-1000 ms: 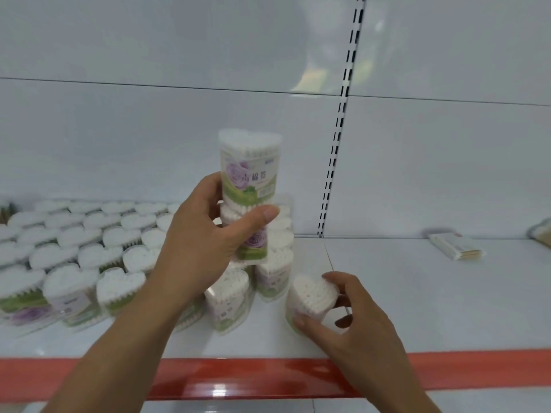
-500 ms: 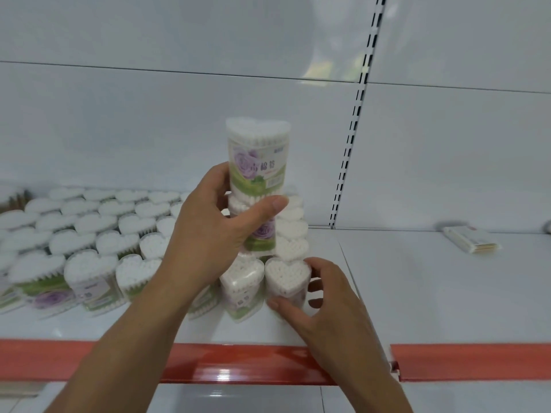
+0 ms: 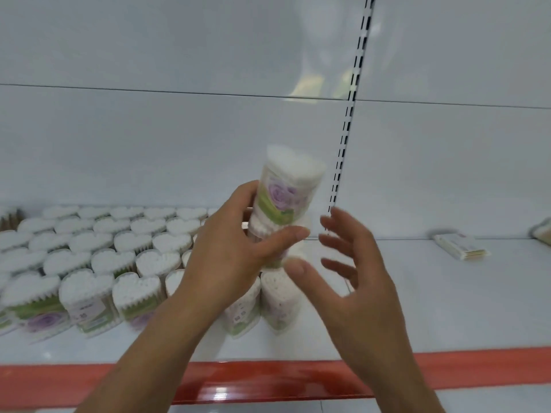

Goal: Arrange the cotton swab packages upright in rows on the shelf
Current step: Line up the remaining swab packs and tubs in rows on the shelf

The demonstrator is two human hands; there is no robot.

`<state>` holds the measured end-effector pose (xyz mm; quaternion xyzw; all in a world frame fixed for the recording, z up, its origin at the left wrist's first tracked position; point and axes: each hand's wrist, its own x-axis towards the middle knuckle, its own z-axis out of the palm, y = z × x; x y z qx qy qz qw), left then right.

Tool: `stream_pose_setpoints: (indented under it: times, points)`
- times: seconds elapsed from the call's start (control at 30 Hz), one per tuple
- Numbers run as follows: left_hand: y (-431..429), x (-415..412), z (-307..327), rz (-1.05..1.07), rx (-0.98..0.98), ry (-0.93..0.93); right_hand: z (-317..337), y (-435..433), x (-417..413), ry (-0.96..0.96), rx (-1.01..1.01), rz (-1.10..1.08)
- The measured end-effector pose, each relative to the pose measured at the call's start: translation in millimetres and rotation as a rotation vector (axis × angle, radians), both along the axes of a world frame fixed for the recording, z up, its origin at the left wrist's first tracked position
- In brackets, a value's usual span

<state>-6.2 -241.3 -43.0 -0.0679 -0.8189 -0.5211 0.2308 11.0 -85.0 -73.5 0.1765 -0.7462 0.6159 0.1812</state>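
Observation:
My left hand (image 3: 235, 251) grips a stack of two heart-shaped cotton swab packages (image 3: 286, 192) with purple rose labels, held tilted above the white shelf (image 3: 417, 293). My right hand (image 3: 354, 269) hovers just right of the stack, fingers spread and holding nothing. Below the hands stands an upright package (image 3: 280, 299) at the right end of the front row. Several rows of upright packages (image 3: 104, 257) fill the shelf's left part; my left arm hides some of them.
A flat pale packet (image 3: 460, 247) lies at the back right of the shelf, and another item (image 3: 542, 231) shows at the right edge. A red strip (image 3: 268, 380) runs along the shelf's front. A slotted upright (image 3: 346, 138) divides the back panel.
My right hand let go of the package it set down in the front row and rose beside the stack. The stack in my left hand tilted right.

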Motion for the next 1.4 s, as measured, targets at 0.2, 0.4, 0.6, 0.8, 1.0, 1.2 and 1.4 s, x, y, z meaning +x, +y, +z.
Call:
stream_pose_setpoints:
  times: [0.2, 0.4, 0.6, 0.8, 1.0, 1.2, 1.4]
  points:
    - [19.2, -3.0, 5.5, 0.021, -0.189, 0.055, 36.9, -7.8, -19.0, 0.035, -0.137, -0.055]
    - [6.1, -13.4, 4.9, 0.010, -0.219, 0.101, 46.6, 20.5, -48.0, 0.037, -0.294, -0.089]
    - [-19.1, -17.0, 5.4, 0.036, 0.173, 0.084, -16.5, 37.6, -118.4, -0.131, 0.126, -0.319]
    - [-20.4, -12.1, 5.1, 0.011, 0.206, 0.063, -52.5, 19.8, -172.0, -0.302, 0.421, -0.292]
    - [-20.6, -11.6, 0.1, 0.012, 0.201, 0.033, -59.9, 4.6, -190.1, -0.270, 0.430, -0.301]
    - [-10.7, -16.1, 1.8, -0.034, 0.184, 0.031, -54.8, 10.5, -186.4, -0.332, 0.356, -0.219]
    - [3.0, -26.8, 3.9, -0.077, 0.182, 0.026, -6.5, 22.4, -92.7, -0.090, -0.038, -0.044]
